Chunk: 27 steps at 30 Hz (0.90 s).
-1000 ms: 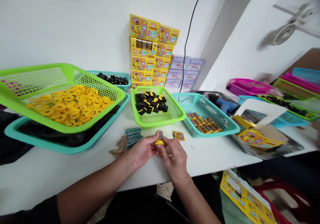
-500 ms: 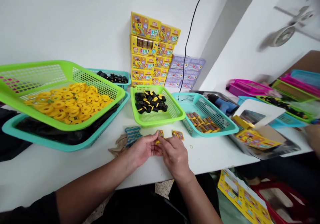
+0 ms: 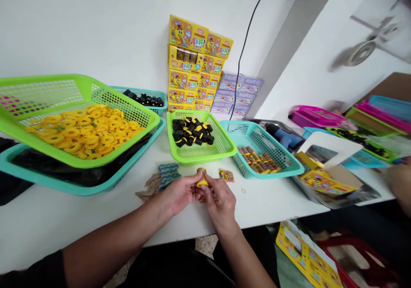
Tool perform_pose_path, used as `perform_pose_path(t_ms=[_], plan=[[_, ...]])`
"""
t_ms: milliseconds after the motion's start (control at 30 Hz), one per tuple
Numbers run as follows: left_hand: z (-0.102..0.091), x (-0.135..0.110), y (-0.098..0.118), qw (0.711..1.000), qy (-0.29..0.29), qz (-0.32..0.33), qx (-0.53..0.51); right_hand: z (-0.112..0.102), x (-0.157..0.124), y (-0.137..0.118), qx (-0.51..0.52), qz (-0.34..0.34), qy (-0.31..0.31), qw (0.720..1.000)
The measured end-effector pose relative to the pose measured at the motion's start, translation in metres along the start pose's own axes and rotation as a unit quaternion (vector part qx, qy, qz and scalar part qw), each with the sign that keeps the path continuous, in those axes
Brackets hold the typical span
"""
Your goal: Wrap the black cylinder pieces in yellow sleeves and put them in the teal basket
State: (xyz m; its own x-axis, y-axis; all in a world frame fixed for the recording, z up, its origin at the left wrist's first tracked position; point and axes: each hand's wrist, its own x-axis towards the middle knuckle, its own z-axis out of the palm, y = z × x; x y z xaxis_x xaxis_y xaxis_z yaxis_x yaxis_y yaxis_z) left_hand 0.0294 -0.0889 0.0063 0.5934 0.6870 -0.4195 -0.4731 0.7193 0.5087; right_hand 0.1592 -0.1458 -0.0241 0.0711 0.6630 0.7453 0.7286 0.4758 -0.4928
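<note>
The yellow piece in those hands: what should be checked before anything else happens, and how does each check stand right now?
1. Grip: ok, the left hand and right hand both hold the yellow piece.
2. Piece's condition: cannot tell, the hands hide most of it.
3. Black-and-yellow pieces: ok, heaped in the green basket just ahead.
4. Printed packet: ok, flat on the table beside the hands.
5. Small ring: not ok, lying loose on the table.
6. Co-worker's hand: ok, apart at the right.

A white wall (image 3: 80, 31) with a black cable (image 3: 247, 44) and a blurred fan (image 3: 361, 53) rises behind a white table (image 3: 272, 211).
</note>
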Motion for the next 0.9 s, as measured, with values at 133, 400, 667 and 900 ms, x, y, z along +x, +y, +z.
perform_pose_path(t_ms=[133, 400, 667, 900], plan=[[0.0008, -0.0011, -0.0039, 1.0, -0.012, 0.013, -0.002, -0.0003, 0.0003, -0.0017, -0.002, 0.006, 0.007, 1.0], [-0.0048, 0.0014, 0.0015, 0.998, -0.055, 0.014, 0.022, -0.0063, 0.002, -0.0007, 0.002, 0.018, 0.029, 0.999], [-0.0064, 0.0005, -0.0009, 0.998, -0.039, 0.033, 0.031, -0.0058, 0.0001, -0.0057, 0.034, -0.021, 0.024, 0.999], [-0.0048, 0.0004, -0.0035, 0.997, -0.047, 0.041, 0.036, -0.0038, -0.0038, -0.0033, -0.011, -0.097, 0.045, 0.994]])
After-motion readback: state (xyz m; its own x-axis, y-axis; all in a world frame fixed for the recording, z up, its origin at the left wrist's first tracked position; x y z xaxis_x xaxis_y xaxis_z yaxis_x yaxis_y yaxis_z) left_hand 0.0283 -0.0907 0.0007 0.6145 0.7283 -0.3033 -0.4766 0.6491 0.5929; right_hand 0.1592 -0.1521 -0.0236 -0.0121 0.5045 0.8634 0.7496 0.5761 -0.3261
